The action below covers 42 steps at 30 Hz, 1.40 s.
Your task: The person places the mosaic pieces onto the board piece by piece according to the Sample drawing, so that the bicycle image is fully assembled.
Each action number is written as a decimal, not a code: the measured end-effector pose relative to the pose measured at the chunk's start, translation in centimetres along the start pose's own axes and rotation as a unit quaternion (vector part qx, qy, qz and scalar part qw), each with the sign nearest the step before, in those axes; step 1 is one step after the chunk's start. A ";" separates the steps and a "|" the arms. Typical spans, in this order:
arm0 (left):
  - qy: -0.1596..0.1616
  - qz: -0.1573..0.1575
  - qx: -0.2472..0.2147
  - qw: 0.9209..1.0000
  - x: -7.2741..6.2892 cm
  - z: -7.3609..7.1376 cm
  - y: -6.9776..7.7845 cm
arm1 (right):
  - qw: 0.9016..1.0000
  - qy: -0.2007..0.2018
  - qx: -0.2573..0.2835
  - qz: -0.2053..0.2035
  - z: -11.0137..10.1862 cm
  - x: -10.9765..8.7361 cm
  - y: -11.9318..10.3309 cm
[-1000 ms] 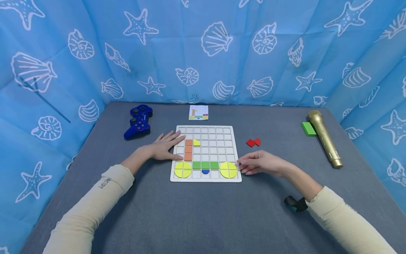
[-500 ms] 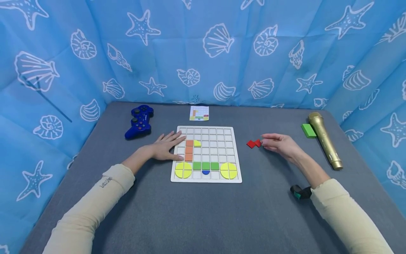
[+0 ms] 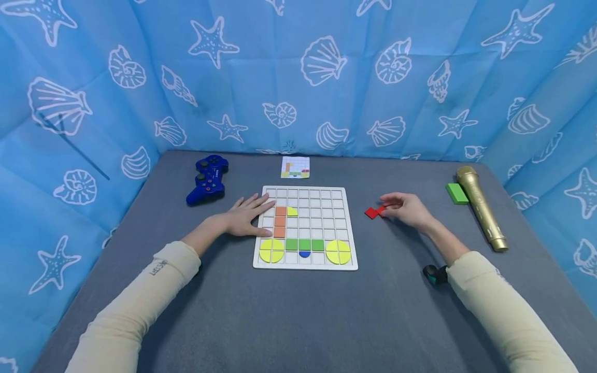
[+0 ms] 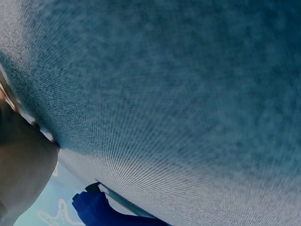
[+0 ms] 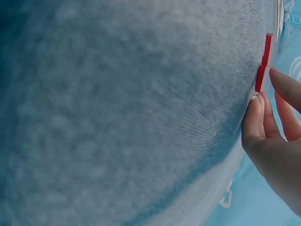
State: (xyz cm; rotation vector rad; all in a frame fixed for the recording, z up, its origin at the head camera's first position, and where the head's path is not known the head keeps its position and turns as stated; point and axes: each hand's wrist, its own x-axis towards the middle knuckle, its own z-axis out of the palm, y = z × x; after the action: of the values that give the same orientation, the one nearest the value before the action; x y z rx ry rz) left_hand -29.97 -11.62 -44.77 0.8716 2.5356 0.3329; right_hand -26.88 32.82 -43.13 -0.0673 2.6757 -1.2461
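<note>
My left hand (image 3: 244, 218) lies flat with spread fingers across the left edge of a white grid board (image 3: 351, 243). On the board sit orange squares (image 3: 280, 221), green squares (image 3: 304, 244), a blue half-circle (image 3: 304, 254), a yellow quarter piece (image 3: 292, 211) and two yellow circles (image 3: 338, 252) made of quarters. Right of the board, my right hand (image 3: 409, 210) has its thumb and forefinger at a small red rounded piece (image 3: 381, 211) on the table, pinching its edges. A red square (image 3: 371, 213) touches that piece. The right wrist view shows fingertips around the red rounded piece (image 5: 260, 79).
A printed pattern card (image 3: 295, 168) lies behind the board. At the back left is a blue game controller (image 3: 208, 179). A green block (image 3: 457, 194) and a gold microphone (image 3: 481, 207) lie at the right. Blue shell-print curtains (image 3: 326, 77) enclose the grey table (image 3: 298, 316).
My right hand has left the board's right edge, moved right and back to the red pieces, and lowered its fingertips onto the rounded one. My left hand stays on the board.
</note>
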 end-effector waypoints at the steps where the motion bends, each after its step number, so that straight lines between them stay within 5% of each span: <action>1: -0.001 -0.002 0.000 1.000 0.0 0.0 0.0 | 1.000 0.001 -0.004 -0.001 0.1 0.1 0.0; 23: -0.004 -0.006 0.000 1.000 -0.1 -0.2 0.4 | 0.995 -0.004 -0.082 -0.061 0.5 0.5 0.3; 35: -0.003 -0.004 -0.008 1.000 0.1 0.0 0.1 | 0.997 0.006 0.081 0.011 0.5 0.3 -1.0; 42: -0.005 -0.009 -0.006 1.000 0.1 0.0 0.2 | 0.998 0.012 0.060 0.005 0.6 0.2 -1.6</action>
State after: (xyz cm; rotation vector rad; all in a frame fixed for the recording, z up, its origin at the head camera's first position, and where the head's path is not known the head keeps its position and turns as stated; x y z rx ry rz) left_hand -29.97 -11.42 -44.74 0.8422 2.5290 0.3382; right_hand -27.02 31.35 -42.33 -0.0209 2.6108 -1.4110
